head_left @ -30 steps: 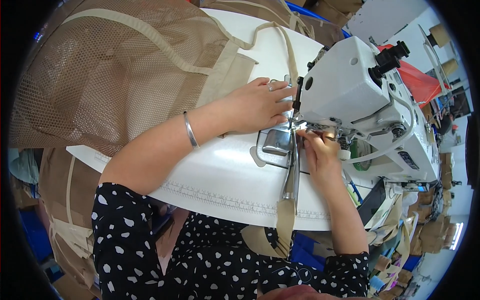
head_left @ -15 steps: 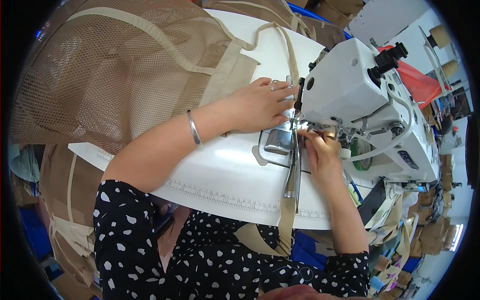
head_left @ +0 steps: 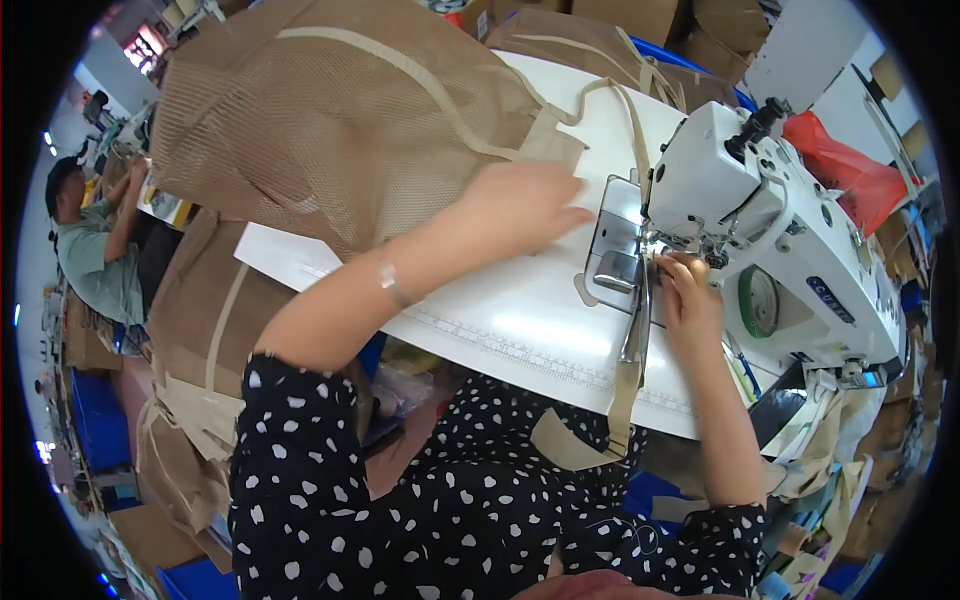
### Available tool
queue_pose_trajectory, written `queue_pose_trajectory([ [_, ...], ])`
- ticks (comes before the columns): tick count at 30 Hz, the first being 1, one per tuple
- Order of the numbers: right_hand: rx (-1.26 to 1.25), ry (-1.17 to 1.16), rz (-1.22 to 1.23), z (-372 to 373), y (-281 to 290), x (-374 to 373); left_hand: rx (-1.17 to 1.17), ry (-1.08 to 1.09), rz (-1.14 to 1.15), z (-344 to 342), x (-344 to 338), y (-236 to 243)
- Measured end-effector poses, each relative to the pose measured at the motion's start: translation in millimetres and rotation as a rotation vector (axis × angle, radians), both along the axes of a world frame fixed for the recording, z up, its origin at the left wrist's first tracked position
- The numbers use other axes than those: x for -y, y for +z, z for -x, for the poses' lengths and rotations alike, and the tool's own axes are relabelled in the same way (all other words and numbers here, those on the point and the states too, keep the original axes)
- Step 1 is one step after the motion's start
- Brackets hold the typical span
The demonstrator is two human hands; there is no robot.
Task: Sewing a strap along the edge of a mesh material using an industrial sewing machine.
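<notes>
My left hand (head_left: 525,208) is in the air over the white table, blurred, thumb apart from the fingers, nothing seen in it. Just beyond it lies the beige panel (head_left: 550,140) of a large brown mesh piece (head_left: 340,130). My right hand (head_left: 692,300) has its fingers bent and pressed together beside the needle area of a white sewing machine (head_left: 705,165); what they grip, if anything, is hidden. Next to it a beige tape (head_left: 622,400) runs up through a metal tape guide (head_left: 637,335). Beyond the needle, a beige strap (head_left: 635,115) trails back to the mesh piece.
The white table (head_left: 480,330) has a ruler scale along its near edge. A green-rimmed reel (head_left: 760,302) sits under the machine arm, a dark phone-like slab (head_left: 778,405) to its right. A red bag (head_left: 845,170) is behind the machine. A co-worker (head_left: 100,240) sits far left.
My left hand has lifted off the work at the needle and moved left, away from the machine. My right hand stays by the needle. The whole view has shifted, bringing the co-worker into sight.
</notes>
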State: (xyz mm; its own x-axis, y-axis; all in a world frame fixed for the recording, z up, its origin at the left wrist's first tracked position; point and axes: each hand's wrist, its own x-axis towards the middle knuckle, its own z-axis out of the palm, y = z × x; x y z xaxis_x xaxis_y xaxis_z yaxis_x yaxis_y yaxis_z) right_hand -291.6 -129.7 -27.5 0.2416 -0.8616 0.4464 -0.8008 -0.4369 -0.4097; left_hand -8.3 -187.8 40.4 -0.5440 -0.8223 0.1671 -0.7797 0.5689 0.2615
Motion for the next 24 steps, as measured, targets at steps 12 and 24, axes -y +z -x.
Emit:
queue_pose_trajectory([
  [12,-0.148,0.641,-0.006,-109.1,68.4,-2.3,-0.193,0.303,0.430,-132.3,-152.5,-59.1],
  [24,-0.794,0.851,0.411,-191.8,22.7,74.6,-0.242,0.326,0.494,-143.1,-149.1,-84.6],
])
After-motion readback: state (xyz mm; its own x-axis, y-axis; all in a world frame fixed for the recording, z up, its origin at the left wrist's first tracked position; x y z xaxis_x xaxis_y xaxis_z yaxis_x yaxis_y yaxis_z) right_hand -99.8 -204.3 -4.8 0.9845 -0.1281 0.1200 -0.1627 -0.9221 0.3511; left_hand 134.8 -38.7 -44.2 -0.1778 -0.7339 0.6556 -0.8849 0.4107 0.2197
